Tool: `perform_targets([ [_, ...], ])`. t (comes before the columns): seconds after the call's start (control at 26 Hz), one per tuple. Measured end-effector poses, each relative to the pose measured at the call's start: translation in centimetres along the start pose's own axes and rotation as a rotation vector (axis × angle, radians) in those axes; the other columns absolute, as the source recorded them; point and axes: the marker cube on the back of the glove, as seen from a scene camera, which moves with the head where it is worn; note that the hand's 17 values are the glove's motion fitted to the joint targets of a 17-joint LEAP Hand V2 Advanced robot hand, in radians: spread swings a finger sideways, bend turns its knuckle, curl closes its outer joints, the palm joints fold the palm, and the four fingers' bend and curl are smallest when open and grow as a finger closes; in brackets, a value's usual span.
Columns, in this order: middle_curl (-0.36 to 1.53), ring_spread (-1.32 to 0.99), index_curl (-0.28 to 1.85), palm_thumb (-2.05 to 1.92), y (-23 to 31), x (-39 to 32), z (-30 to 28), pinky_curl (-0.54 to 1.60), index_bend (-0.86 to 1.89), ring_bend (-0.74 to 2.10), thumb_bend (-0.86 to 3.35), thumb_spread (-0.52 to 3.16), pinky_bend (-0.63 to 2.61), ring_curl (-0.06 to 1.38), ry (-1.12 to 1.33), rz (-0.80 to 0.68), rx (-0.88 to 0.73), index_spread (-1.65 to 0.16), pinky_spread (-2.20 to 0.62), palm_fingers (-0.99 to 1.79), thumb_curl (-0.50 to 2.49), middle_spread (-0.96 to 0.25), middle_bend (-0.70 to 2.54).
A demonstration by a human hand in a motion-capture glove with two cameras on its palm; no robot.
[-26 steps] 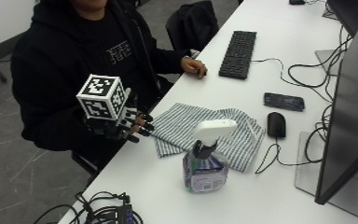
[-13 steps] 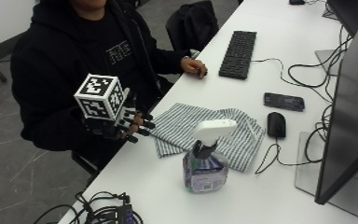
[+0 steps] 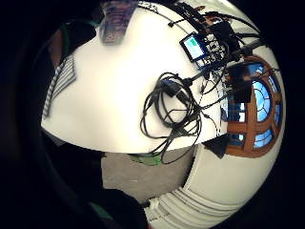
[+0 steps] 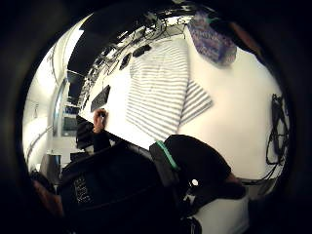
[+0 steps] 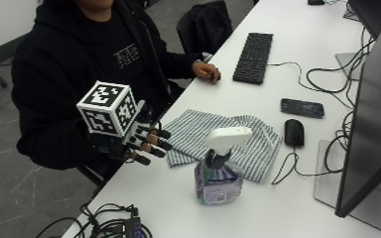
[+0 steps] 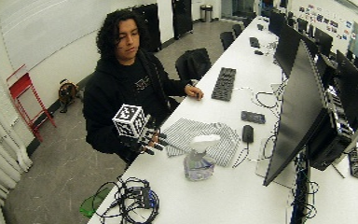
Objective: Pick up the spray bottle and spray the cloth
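The grip point(image 5: 144, 144) is hovering with fingers spread, holding nothing; the spray bottle point(image 5: 218, 171) is standing just beyond it, touching the cloth point(image 5: 220, 139).

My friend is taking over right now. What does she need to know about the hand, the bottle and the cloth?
Gloved right hand: open, holding nothing, at the table's near edge beside the cloth.
Bare hand: resting on the table by the keyboard.
Spray bottle: standing upright on the table, untouched, just in front of the cloth.
Striped cloth: lying rumpled on the table.
Done: nothing yet.
Left: grip the bottle, lift it, spray the cloth.
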Motion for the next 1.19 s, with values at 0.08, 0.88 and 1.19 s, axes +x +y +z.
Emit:
perform_targets([
  [0.08, 0.30, -0.15, 0.19, 0.39, -1.3, 1.3, -1.0, 0.30, 0.10, 0.40, 0.01, 1.06, 0.34, 0.29, -0.014, 0.018, 0.020, -0.38, 0.17, 0.51, 0.21, -0.14, 0.25],
  [0.88, 0.37, -0.16, 0.16, 0.59, -17.3, 6.7, -2.1, 0.34, 0.07, 0.49, 0.01, 1.05, 0.36, 0.34, -0.737, 0.094, 0.080, -0.36, 0.11, 0.64, 0.29, -0.14, 0.32],
  [1.19, 0.38, -0.17, 0.24, 0.73, -20.6, 5.5, -0.7, 0.30, 0.21, 0.48, 0.02, 1.00, 0.20, 0.34, -0.993, 0.028, 0.012, -0.35, 0.08, 0.86, 0.35, -0.16, 0.36],
])
